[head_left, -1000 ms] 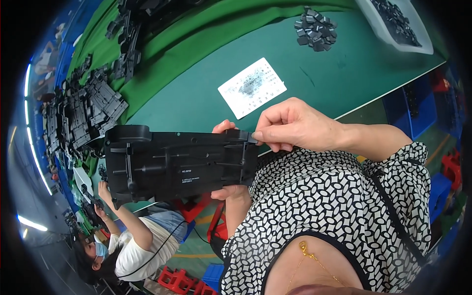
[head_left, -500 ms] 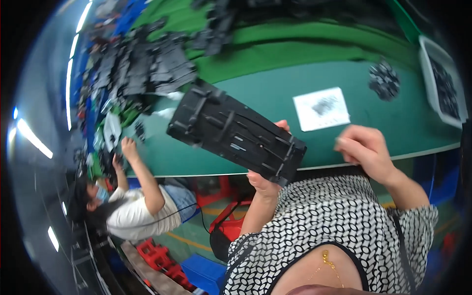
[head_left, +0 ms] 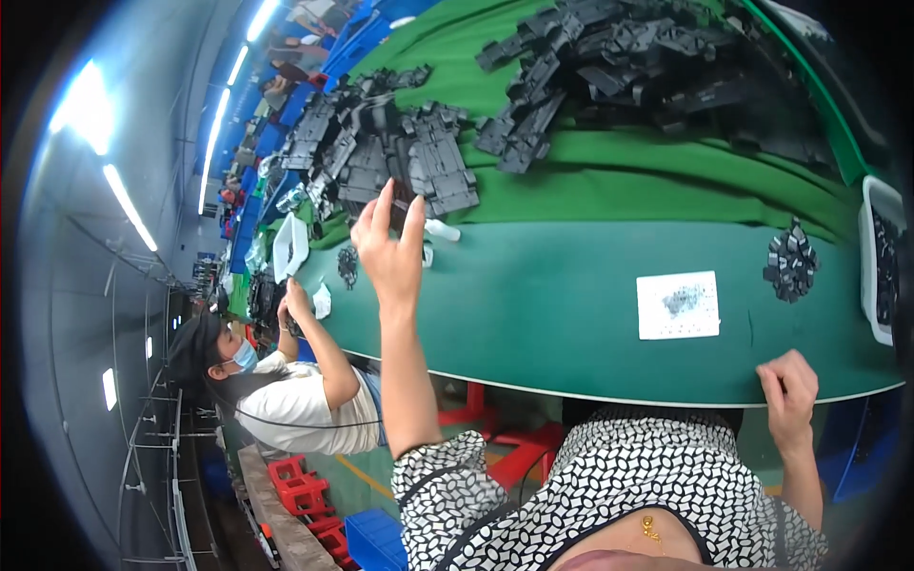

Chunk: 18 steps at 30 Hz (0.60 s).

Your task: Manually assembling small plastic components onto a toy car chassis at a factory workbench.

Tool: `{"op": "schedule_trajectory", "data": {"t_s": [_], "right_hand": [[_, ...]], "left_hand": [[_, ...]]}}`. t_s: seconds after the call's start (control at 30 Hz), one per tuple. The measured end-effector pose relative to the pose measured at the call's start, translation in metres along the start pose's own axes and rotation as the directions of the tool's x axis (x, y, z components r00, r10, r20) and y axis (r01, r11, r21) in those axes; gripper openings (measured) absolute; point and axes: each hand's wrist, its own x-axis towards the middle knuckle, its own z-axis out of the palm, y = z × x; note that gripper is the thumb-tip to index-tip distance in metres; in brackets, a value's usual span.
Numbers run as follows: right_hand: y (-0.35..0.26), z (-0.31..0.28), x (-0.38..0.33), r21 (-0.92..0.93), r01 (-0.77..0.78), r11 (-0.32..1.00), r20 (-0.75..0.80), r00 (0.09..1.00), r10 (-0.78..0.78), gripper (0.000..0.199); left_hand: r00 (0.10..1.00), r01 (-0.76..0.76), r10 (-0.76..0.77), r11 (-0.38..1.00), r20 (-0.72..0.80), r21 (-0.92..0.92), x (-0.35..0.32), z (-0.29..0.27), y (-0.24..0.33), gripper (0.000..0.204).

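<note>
My left hand (head_left: 388, 252) is raised over the far left part of the table, its fingers spread and nothing gripped. Just beyond its fingertips lie black plastic chassis-like parts (head_left: 440, 160), overlapping in a pile on green cloth; the fingers hide some of them. My right hand (head_left: 790, 392) is at the table's near edge on the right, fingers curled in with thumb and forefinger close together. Whatever it may hold is too small to make out. A white card (head_left: 657, 309) with a grey smudge of tiny bits lies to its left, and a cluster of small black pieces (head_left: 792, 262) lies beyond it.
A larger heap of black parts (head_left: 628, 71) covers the green cloth (head_left: 609, 181) at the back. At the right stands a white bin (head_left: 870, 271) of dark pieces. A small white bottle (head_left: 443, 229) lies near my left hand. A masked co-worker (head_left: 305, 404) sits at the left.
My left hand has gone forward and left and let go of the black chassis part, which is now among the pile. My right hand has moved right, to the table edge. The view has shifted.
</note>
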Motion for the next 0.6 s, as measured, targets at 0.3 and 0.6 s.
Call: {"op": "schedule_trajectory", "data": {"t_s": [0.3,0.6], "right_hand": [[0.003,0.012,-0.004,-0.030,0.043,0.999,-0.114,0.992,-0.046,0.016],[0.003,0.010,0.004,-0.055,0.090,0.994,-0.040,0.995,-0.093,0.014]], "left_hand": [[0.976,-0.061,-0.098,0.733,0.194,0.677,0.095,0.063,-0.054,0.051],[0.953,0.002,-0.198,0.758,0.228,0.652,0.124,0.062,-0.037,0.052]]}}
